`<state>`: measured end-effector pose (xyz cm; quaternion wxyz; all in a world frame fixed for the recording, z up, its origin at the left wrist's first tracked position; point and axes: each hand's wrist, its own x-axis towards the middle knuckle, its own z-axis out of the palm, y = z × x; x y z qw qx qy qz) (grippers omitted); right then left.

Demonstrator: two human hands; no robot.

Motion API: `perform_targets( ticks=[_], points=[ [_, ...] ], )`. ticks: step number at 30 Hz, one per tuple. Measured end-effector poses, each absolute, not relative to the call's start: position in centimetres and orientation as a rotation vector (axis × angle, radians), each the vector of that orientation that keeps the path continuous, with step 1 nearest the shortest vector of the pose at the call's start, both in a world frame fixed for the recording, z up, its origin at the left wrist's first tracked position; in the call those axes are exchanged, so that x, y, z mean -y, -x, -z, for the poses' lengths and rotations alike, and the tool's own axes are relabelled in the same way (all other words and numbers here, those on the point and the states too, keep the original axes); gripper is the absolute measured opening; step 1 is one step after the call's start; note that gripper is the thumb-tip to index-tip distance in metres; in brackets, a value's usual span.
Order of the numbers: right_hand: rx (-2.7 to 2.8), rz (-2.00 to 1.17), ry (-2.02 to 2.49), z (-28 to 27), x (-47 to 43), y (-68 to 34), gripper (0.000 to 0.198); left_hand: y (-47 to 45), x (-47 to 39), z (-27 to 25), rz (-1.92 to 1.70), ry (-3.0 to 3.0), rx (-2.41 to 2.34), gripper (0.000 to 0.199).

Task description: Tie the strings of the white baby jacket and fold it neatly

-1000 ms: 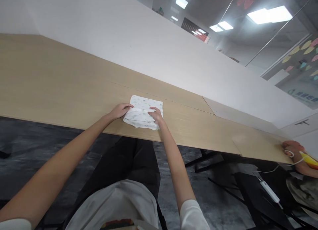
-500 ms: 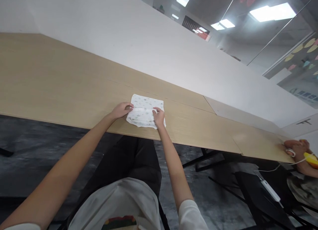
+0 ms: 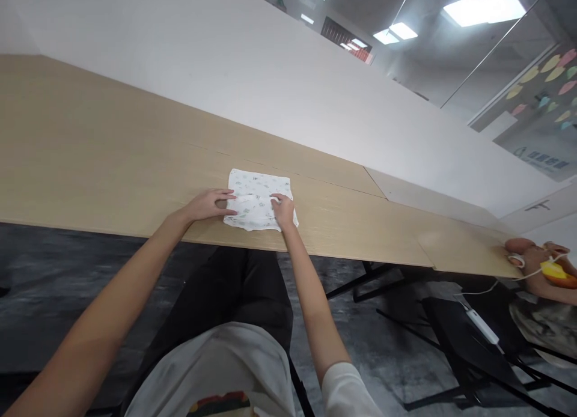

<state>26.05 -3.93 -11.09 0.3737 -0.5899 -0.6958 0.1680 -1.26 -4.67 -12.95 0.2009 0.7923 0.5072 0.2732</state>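
Note:
A white cloth (image 3: 247, 187) with a small scattered print lies folded on the light wooden table, close to its front edge. A crease runs across its middle, and its lower edge is wavy. At the cloth's left edge is my left hand (image 3: 206, 204), its thumb and fingers spread apart, the tips touching the fabric. My right hand (image 3: 283, 211) rests on the right part of the cloth with bent fingers, thumb and index finger slightly apart. The right hand covers part of the cloth's right side.
The long wooden table (image 3: 112, 164) runs along a white wall (image 3: 202, 74) with glass above. At the far right a person's hands and arms (image 3: 536, 264) are near a yellow object (image 3: 552, 271). A black chair (image 3: 469, 339) holding a white power strip (image 3: 484, 328) stands below.
My left thumb and fingers have spread apart at the cloth's left edge. The cloth's lower part lies flatter. My right hand stays on the right side; the view has shifted slightly.

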Motion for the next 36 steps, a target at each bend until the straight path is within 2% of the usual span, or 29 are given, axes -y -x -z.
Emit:
perform_targets(
  ticks=[11, 18, 21, 25, 30, 36],
  points=[
    [1.686, -0.467, 1.568, 10.6, 4.8, -26.3, 0.024, 1.3, 4.9, 12.4, -0.637, -2.264, -1.402, 0.086],
    [1.693, -0.44, 1.695, 10.3, 5.4, -26.4, 0.041, 1.7, 4.4, 12.6, -0.59, -2.322, -1.369, 0.087],
    [1.708, -0.417, 1.718, 10.2, 5.7, -26.4, 0.042, 1.5, 4.7, 12.1, -0.574, -2.313, -1.373, 0.089],
    [1.748, -0.29, 1.757, 10.1, 6.0, -26.3, 0.037, 1.0, 5.3, 11.3, -0.576, -2.288, -1.389, 0.094],
    [1.869, 0.029, 1.769, 9.2, 6.6, -28.1, 0.033, 1.3, 6.7, 10.7, -0.741, -2.229, -1.399, 0.1],
    [2.213, 0.135, 1.792, 7.8, 9.4, -34.0, 0.032, 2.6, 10.5, 11.1, -0.823, -2.295, -1.308, 0.08]
  ],
)
